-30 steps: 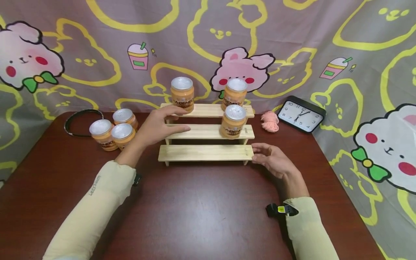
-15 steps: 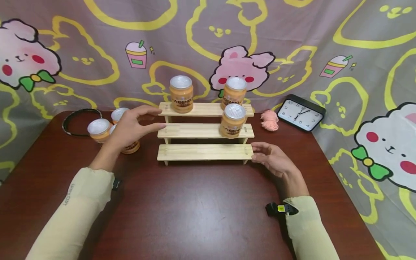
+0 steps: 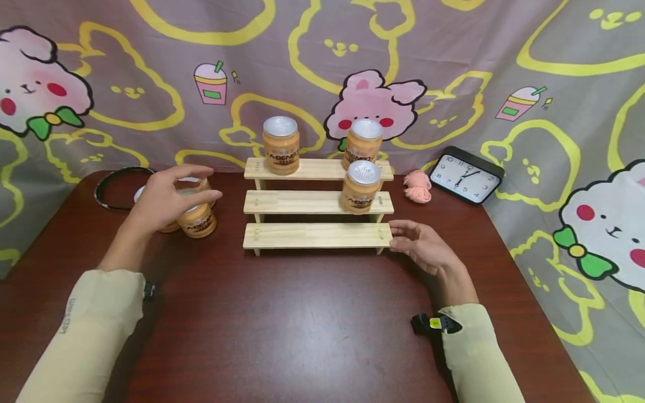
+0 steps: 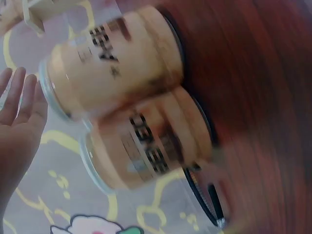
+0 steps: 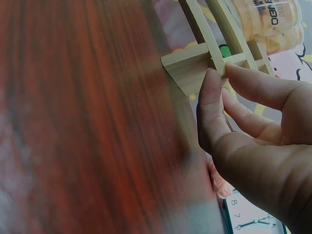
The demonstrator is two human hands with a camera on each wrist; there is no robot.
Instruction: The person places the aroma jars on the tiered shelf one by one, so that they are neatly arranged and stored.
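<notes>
My left hand hovers over a group of orange cans at the left, thumb and fingers spread and holding nothing. It hides part of the group; the front can shows its label. In the left wrist view, two upright cans, one can and another can, stand beside my fingers. A three-step wooden shelf stands mid-table. My right hand pinches the right end of its lowest board between thumb and fingers. Two cans sit on the top step, a left can and a right can. Another can occupies the middle step's right.
Right of the shelf lie a pink yarn bundle and a black-framed clock. A dark ring-shaped band lies behind the left cans. A patterned curtain closes off the back of the brown table.
My left hand has moved left, away from the can at the top step's left, to over the grouped cans. My right hand stays at the shelf's end.
</notes>
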